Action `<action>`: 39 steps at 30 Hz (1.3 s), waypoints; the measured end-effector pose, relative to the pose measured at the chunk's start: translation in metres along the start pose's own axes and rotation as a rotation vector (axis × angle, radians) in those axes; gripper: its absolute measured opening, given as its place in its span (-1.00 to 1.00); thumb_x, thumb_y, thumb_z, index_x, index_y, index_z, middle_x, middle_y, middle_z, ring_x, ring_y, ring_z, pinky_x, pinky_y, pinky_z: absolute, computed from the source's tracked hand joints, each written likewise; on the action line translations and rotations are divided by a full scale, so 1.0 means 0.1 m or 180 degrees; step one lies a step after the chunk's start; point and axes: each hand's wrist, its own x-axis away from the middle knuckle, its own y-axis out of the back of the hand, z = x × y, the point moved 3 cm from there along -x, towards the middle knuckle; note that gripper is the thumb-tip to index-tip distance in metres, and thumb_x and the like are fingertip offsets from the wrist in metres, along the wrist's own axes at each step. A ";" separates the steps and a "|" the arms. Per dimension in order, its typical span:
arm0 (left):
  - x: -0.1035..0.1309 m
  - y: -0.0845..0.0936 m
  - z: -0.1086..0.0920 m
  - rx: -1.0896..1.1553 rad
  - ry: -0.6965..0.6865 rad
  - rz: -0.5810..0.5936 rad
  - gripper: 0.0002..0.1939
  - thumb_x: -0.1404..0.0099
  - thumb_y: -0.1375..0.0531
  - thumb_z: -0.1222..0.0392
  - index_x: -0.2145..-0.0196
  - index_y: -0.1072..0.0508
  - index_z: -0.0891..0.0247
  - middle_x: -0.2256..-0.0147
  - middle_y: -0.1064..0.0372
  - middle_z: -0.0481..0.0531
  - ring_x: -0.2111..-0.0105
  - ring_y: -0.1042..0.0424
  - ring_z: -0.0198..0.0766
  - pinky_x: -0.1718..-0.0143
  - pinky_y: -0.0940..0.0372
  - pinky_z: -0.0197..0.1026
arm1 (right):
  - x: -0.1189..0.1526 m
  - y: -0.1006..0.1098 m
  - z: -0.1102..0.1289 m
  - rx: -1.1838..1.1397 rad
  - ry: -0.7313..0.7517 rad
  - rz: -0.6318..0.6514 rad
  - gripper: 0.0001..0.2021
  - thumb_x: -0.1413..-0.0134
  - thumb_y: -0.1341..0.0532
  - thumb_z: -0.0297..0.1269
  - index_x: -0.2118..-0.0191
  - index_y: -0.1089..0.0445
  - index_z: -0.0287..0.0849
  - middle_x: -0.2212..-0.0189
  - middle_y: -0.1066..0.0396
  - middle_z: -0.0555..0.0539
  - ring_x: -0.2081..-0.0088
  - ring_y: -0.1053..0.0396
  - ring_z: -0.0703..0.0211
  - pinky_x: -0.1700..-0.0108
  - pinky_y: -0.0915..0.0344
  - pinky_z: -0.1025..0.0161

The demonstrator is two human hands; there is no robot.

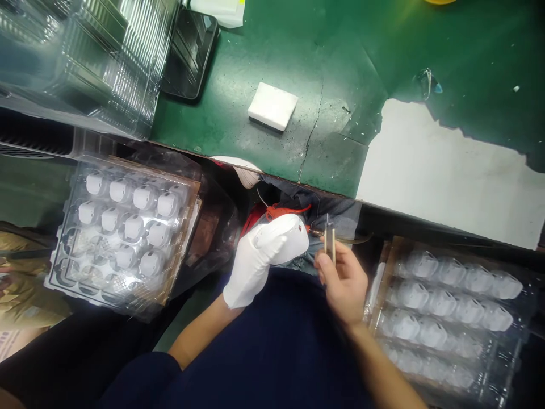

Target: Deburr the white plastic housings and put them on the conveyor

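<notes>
Left hand [258,253]: white-gloved, fingers closed about one white part [296,241], held above the lap near the desk [332,156] edge. A small dark reddish opening showed near the part's far end.

Right hand [343,275]: bare, thumb and fingers pinched round a slim knife [329,244], its narrow tip pointing towards the desk; knife and part apart, no contact at this moment. Whether the held part was finished could not be told.

Left tray [181,258], clear plastic: two full rows of four white pieces, plus two in the third row, at its right half; see-through plastic showed in the other hollows. By this count, ten pieces sat there.

Right tray [508,355], clear plastic: two rows of four white pieces, at least two more in the third; remainder too faint to count. Which tray held finished work was not shown.

On the desk: one white block [273,107], with dark specks scattered near it; one phone [190,57]; one torn-edged white sheet [451,170].
</notes>
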 end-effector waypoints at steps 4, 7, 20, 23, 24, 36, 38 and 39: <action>-0.03 -0.07 0.08 0.0487 0.0228 0.0276 -0.59 -0.31 -0.47 0.03 -0.08 -0.69 0.17 -0.12 -0.64 0.14 -0.14 -0.62 0.04 -0.17 -0.52 -0.05 | -0.11 -0.15 -0.10 -0.0106 -0.0101 -0.0167 -0.71 -0.35 -0.37 -0.06 0.00 -0.48 -0.15 0.15 -0.55 -0.12 0.33 -0.49 0.21 0.39 -0.46 0.34; -0.02 -0.06 0.13 0.0664 0.0402 0.0613 -0.35 -0.13 -0.58 0.13 -0.17 -0.62 0.12 -0.17 -0.61 0.14 -0.19 -0.58 0.02 -0.25 -0.46 -0.03 | -0.21 -0.18 -0.07 -0.0245 -0.0163 -0.0166 -0.69 -0.29 -0.42 -0.09 -0.01 -0.46 -0.14 0.11 -0.57 -0.14 0.25 -0.54 0.16 0.32 -0.51 0.29; -0.04 0.07 0.04 0.0077 0.0164 0.0309 -0.58 -0.26 -0.51 0.06 -0.04 -0.68 0.20 -0.02 -0.68 0.15 -0.01 -0.65 0.00 -0.02 -0.53 -0.09 | -0.09 0.04 0.09 0.0196 0.0217 0.0252 -0.73 -0.47 -0.26 -0.20 -0.14 -0.62 -0.09 0.34 -0.57 -0.03 0.47 -0.43 0.23 0.46 -0.41 0.30; -0.05 0.03 0.00 0.0258 0.0136 0.0277 -0.59 -0.43 -0.35 -0.09 -0.04 -0.69 0.25 -0.04 -0.66 0.21 -0.02 -0.64 0.02 -0.05 -0.51 -0.07 | 0.01 0.04 0.14 0.0059 0.0065 0.0535 -0.65 -0.45 -0.28 -0.22 -0.25 -0.58 -0.10 0.45 -0.50 0.02 0.59 -0.31 0.29 0.57 -0.33 0.33; -0.05 0.01 -0.01 0.0343 0.0158 0.0258 -0.58 -0.45 -0.32 -0.13 -0.04 -0.69 0.25 -0.04 -0.67 0.22 -0.01 -0.64 0.03 -0.06 -0.51 -0.05 | 0.02 0.04 0.16 0.0008 0.0006 0.0568 -0.64 -0.45 -0.28 -0.22 -0.25 -0.58 -0.11 0.45 -0.50 0.01 0.60 -0.29 0.30 0.59 -0.30 0.34; -0.05 0.00 -0.05 0.0290 0.0214 0.0208 -0.62 -0.30 -0.47 -0.03 0.01 -0.70 0.20 0.01 -0.67 0.11 0.03 -0.63 -0.07 0.00 -0.51 -0.19 | 0.08 0.00 0.18 -0.0102 -0.0032 0.0639 -0.57 -0.42 -0.29 -0.32 -0.33 -0.52 0.00 0.42 -0.53 0.02 0.62 -0.23 0.35 0.62 -0.26 0.37; -0.05 0.03 -0.03 0.0190 0.0128 0.0227 -0.58 -0.21 -0.53 -0.02 0.02 -0.69 0.18 0.02 -0.68 0.09 0.06 -0.65 -0.07 0.08 -0.53 -0.18 | 0.08 0.00 0.25 0.0117 0.0236 0.0751 -0.57 -0.40 -0.29 -0.39 -0.31 -0.55 0.01 0.42 -0.55 0.02 0.59 -0.28 0.33 0.57 -0.32 0.35; -0.05 0.05 -0.02 0.0163 0.0115 0.0224 -0.57 -0.18 -0.55 -0.02 0.04 -0.69 0.17 0.04 -0.69 0.09 0.08 -0.66 -0.06 0.12 -0.54 -0.18 | 0.08 -0.01 0.29 0.0200 0.0396 0.0816 -0.56 -0.38 -0.29 -0.43 -0.29 -0.56 0.00 0.42 -0.55 0.01 0.57 -0.32 0.31 0.53 -0.36 0.34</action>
